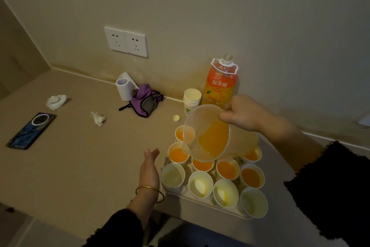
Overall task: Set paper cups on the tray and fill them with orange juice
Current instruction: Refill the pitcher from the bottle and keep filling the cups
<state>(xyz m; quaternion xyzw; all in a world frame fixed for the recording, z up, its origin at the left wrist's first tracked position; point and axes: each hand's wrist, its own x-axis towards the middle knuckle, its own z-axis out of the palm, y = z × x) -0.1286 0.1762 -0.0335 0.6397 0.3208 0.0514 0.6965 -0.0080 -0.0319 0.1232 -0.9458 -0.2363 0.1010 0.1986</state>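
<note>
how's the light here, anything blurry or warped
Head view: dim, warm light with soft shadows; the wide-angle lens tilts the sockets and bends the counter's back edge; the right hand and jug look slightly smeared; the right sleeve is crushed to black; the bottle label is readable.

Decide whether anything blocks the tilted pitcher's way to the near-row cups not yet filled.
Nothing visible does. The pitcher, in the right hand, hangs above filled cups; the near-row cups stand uncovered; the left hand is beside them.
</note>
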